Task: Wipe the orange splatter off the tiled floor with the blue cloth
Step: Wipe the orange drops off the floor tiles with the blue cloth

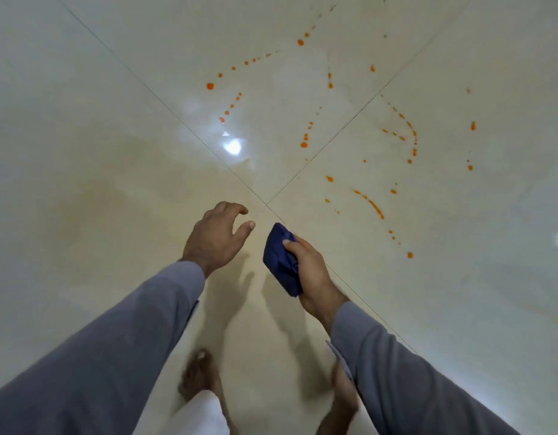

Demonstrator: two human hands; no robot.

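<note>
Gripping bunched cloth (279,259) in my right hand (312,271), left hand (216,237) spread empty, splatter (370,204) on floor (83,152) unwiped; next, I judge, crouching to reach it.

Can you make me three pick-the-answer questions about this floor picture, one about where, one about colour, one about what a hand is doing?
1. Where is the orange splatter?
A. Ahead of the hands on the tiled floor
B. On a sleeve
C. Under the feet

2. What colour is the cloth?
A. Red
B. Dark blue
C. White

3. What is the left hand doing?
A. Holding the cloth
B. Pressing on the floor
C. Open, holding nothing

Answers: 1 A, the drops lie beyond both hands. 2 B, the bunched cloth in the right hand is dark blue. 3 C, its fingers are spread and empty.
</note>
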